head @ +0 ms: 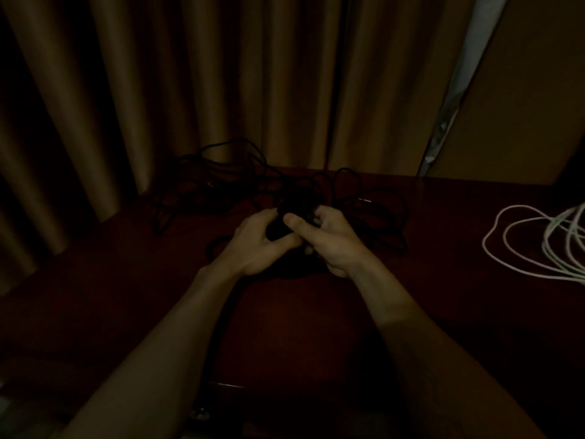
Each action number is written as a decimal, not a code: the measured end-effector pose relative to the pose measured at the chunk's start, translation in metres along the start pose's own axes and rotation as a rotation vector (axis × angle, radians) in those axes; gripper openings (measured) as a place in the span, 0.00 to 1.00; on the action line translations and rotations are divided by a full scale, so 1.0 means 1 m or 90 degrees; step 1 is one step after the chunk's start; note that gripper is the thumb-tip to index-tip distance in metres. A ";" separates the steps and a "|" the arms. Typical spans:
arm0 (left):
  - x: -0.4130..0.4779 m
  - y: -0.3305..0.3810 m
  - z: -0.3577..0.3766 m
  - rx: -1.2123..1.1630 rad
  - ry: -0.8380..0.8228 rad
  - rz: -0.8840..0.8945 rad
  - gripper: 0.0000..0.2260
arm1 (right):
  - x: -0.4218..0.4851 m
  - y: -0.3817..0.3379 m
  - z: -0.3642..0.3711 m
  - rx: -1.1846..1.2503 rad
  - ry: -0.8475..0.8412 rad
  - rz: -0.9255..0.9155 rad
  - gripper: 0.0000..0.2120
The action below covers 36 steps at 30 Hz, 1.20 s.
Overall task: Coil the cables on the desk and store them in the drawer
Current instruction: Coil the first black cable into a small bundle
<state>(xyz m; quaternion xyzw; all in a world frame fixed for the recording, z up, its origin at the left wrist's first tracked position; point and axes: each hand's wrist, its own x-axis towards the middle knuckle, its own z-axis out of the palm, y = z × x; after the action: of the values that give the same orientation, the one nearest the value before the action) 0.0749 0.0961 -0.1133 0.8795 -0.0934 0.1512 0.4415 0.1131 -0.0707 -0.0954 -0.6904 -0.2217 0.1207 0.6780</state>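
**Hands closed round a dark bundle of black cable (pixel 285 224): coiling in hand**

Both hands are held close together above the middle of the bench (pixel 316 318). The left hand (pixel 256 245) is curled round the near side of the bundle, with its thumb laid across the front. The right hand (pixel 330 240) is curled against the bundle from the other side, with its thumb raised on top. How the strands are pinched cannot be told, as the bundle is nearly lost in the dim light.

Loose loops (pixel 380 213) of the same black cable are spread on the bench just behind and to the right of the hands. A second black tangle (pixel 215 175) lies further back on the left, near the curtain (pixel 221 74). A white cable (pixel 522 245) lies uncoiled on the bench, well apart at the right edge.

The step in hand is judged to be the winding of the first black cable, and nothing appears to be stored yet. For the next move, the loose loops would have to be drawn in turn by turn. The bundle should be clamped in one hand meanwhile, so that the wound turns are not sprung open. Snagging among the crossed loops is to be expected. The drawer is not plainly seen.
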 end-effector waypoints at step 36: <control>0.003 0.001 0.000 -0.054 0.082 -0.005 0.24 | -0.002 -0.002 -0.005 0.062 0.048 -0.017 0.14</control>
<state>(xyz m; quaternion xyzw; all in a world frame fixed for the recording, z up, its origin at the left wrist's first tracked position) 0.0776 0.0960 -0.1116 0.8488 -0.0677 0.2012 0.4843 0.1139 -0.0761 -0.0932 -0.6573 -0.1994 0.0961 0.7204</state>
